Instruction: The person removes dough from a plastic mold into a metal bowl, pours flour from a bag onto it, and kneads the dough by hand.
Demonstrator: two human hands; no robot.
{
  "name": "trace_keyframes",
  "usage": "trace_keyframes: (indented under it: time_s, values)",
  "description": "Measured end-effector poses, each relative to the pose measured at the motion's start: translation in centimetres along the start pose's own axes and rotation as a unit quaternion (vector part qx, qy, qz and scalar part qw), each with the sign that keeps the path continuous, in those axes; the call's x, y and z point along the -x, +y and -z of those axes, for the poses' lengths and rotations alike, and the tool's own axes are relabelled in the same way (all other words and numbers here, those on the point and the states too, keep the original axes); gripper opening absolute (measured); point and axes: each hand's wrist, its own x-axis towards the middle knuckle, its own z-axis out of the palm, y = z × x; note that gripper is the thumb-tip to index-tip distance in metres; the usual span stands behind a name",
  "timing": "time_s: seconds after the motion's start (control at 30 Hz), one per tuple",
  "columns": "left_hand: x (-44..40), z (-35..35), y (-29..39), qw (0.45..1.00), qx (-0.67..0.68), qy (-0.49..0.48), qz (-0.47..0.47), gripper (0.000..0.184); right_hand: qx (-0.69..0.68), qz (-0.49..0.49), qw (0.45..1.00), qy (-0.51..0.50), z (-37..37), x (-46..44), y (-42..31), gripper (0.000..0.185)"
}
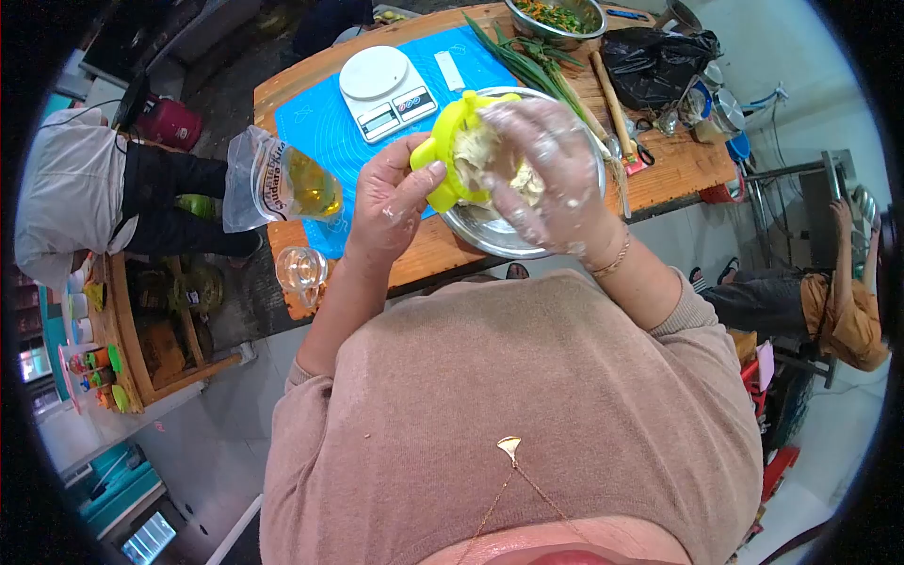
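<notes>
My left hand (386,196) is closed on a small yellow-green plastic bowl (435,155), thumb on its lip. The bowl is tipped on its side with its mouth toward my right hand, and pale sticky dough (474,155) clings inside. My right hand (556,174) is at the bowl's mouth with fingers apart, coated in white dough and flour. Whether its fingertips touch the dough, I cannot tell. Beneath both hands stands a large metal mixing bowl (485,243) with more pale dough in it, partly hidden by my right hand.
A white kitchen scale (375,73) sits on a blue mat (311,113). Left are a bag of oil (311,184) and a glass bowl (301,270). Rightward lie green onions (527,61), a rolling pin (612,104), scissors (644,151) and a black bag (654,66). Other people are nearby.
</notes>
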Motion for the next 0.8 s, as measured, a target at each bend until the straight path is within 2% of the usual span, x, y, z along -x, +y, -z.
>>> trace_keyframes:
  time_s: [0.07,0.17,0.2,0.3,0.43,0.57,0.67,0.77,0.8]
  values:
    - [-0.1,0.3,0.1,1.0,0.019,-0.012,0.004,0.029,0.047,0.032,0.998,-0.013,-1.4,0.2,-0.5,0.044]
    - [-0.1,0.3,0.1,0.999,0.048,-0.013,0.009,0.031,0.059,0.006,0.998,-0.002,-1.8,0.3,-0.9,0.041]
    - [0.0,0.2,0.0,0.998,0.056,-0.011,0.017,0.032,0.057,0.008,0.998,-0.008,-1.7,0.2,-0.7,0.033]
    - [0.0,0.6,-0.3,0.997,0.065,-0.018,0.037,0.034,0.037,-0.025,0.997,-0.067,-0.8,0.0,-1.1,0.026]
    - [0.0,0.9,0.0,0.996,0.065,-0.012,0.055,0.034,-0.017,-0.022,0.995,-0.097,0.6,-0.2,-1.2,0.027]
    - [0.0,1.0,0.6,0.992,0.101,-0.015,0.068,0.032,-0.082,-0.046,0.995,-0.031,2.0,-0.3,-1.9,0.031]
    - [0.0,0.9,0.7,0.993,0.097,-0.018,0.069,0.031,-0.115,-0.11,0.987,0.002,2.4,-0.2,-2.4,0.039]
    - [0.4,0.7,0.6,0.995,0.085,-0.019,0.055,0.031,0.018,-0.066,0.994,-0.088,1.1,0.2,-3.4,0.042]
    - [0.4,0.6,0.7,0.996,0.079,-0.019,0.045,0.031,0.07,-0.054,0.994,-0.068,0.0,0.9,-3.5,0.045]
